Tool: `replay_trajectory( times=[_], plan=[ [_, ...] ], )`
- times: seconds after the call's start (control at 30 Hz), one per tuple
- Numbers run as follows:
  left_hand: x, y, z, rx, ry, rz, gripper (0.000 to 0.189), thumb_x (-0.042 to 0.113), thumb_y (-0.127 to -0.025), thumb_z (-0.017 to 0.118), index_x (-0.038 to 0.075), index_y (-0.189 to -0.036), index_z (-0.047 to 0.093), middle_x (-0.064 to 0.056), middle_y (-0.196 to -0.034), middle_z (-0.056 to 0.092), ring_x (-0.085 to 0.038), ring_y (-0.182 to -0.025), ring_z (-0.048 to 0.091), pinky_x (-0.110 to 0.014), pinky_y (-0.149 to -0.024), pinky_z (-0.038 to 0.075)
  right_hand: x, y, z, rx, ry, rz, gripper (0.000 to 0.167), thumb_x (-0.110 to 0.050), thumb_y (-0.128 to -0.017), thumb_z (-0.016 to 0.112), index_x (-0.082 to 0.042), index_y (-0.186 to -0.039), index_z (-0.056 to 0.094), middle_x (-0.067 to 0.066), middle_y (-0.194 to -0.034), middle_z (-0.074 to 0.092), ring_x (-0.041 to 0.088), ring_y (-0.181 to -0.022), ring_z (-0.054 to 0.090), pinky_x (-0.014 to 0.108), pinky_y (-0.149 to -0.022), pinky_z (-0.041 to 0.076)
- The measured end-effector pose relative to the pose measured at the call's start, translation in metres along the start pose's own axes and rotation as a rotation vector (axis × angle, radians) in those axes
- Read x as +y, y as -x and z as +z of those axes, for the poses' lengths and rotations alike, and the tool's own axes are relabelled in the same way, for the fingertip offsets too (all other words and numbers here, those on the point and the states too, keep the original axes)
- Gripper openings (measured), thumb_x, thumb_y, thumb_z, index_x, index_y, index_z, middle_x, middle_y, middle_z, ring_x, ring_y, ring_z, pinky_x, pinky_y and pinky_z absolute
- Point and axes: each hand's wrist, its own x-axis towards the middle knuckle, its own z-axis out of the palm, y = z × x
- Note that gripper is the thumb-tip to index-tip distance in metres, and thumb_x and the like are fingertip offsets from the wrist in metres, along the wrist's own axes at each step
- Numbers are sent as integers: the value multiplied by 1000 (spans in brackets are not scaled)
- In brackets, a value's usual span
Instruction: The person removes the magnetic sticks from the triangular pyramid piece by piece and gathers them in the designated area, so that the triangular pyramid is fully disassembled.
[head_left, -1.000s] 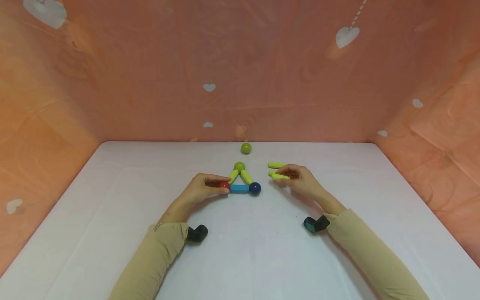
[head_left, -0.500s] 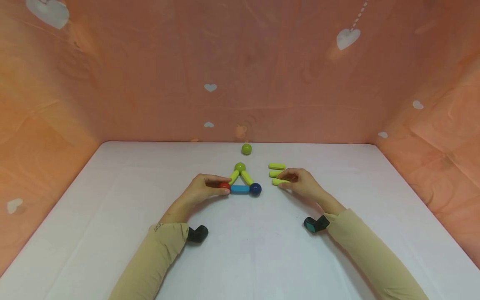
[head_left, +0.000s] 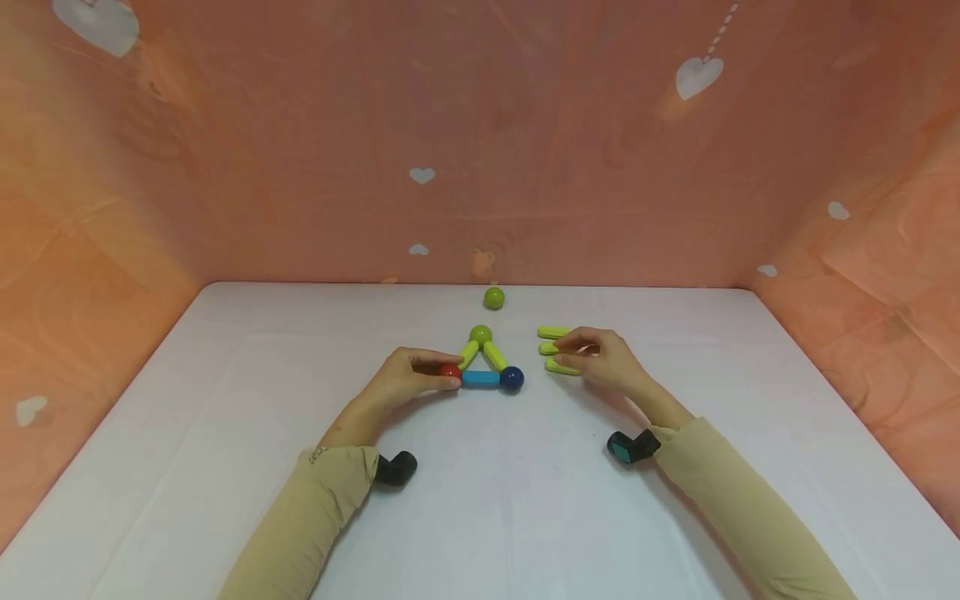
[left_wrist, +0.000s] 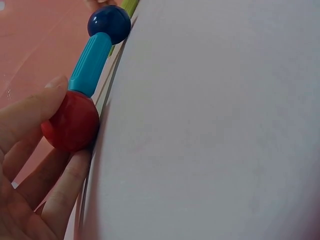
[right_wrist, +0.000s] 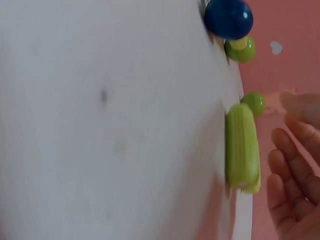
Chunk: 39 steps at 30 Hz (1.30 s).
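Right hand (head_left: 606, 360) has lifted off the near green rod (right_wrist: 242, 145), fingers parted, empty; I log rod lying left-right beneath it, left hand (head_left: 407, 375) pinching red ball (left_wrist: 75, 124).

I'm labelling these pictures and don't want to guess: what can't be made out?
Head view: part of the red ball, behind the left hand.
Head view: right end of the middle loose stick, behind the right hand.
Head view: print on the left sleeve, too small to read.
Left wrist view: a yellow-green piece, cut off by the top edge.
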Motion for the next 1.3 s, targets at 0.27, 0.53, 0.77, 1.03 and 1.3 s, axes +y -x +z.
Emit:
replay_trajectory(
  times=[0.27, 0.53, 0.77, 1.03, 1.3],
  plan=[
    [1, 0, 1, -11, 5, 17, 40, 16, -80, 78, 11, -119, 69, -10, -124, 65, -25, -118, 55, -40, -103, 44, -15, 0, 15, -6, -133, -72, 27, -13, -85, 72, 1, -108, 68, 17, -106, 69, 19, -94, 63, 27, -84, 50],
    [6, 2, 5, 8, -31, 23, 34, 16, -81, 77, 10, -114, 71, -9, -118, 67, -23, -110, 58, -39, -98, 46, -23, 2, 28, -96, -214, -83, 31, -10, -86, 71, 6, -111, 65, 21, -107, 68, 18, -92, 66, 21, -80, 51],
    [11, 0, 11, 32, -79, 27, 33, 16, -80, 78, 11, -113, 72, -9, -117, 67, -23, -105, 58, -35, -91, 48, -25, 2, 37, -167, -238, -53, 35, -11, -84, 74, 3, -114, 64, 18, -107, 69, 18, -94, 67, 21, -79, 51],
    [13, -4, 17, 15, -88, 32, 32, 16, -80, 78, 11, -111, 73, -10, -122, 63, -23, -107, 53, -30, -84, 48, -26, 1, 45, -193, -237, -42, 37, -8, -82, 75, 3, -116, 63, 19, -111, 67, 24, -99, 66, 26, -83, 54],
    [17, -3, 19, 28, -109, 50, 31, 18, -80, 78, 11, -110, 73, -13, -126, 59, -30, -121, 48, -45, -104, 40, -31, 1, 53, -200, -187, -55, 34, -17, -85, 74, -2, -114, 64, 13, -109, 67, 21, -98, 65, 35, -88, 53]
  ],
)
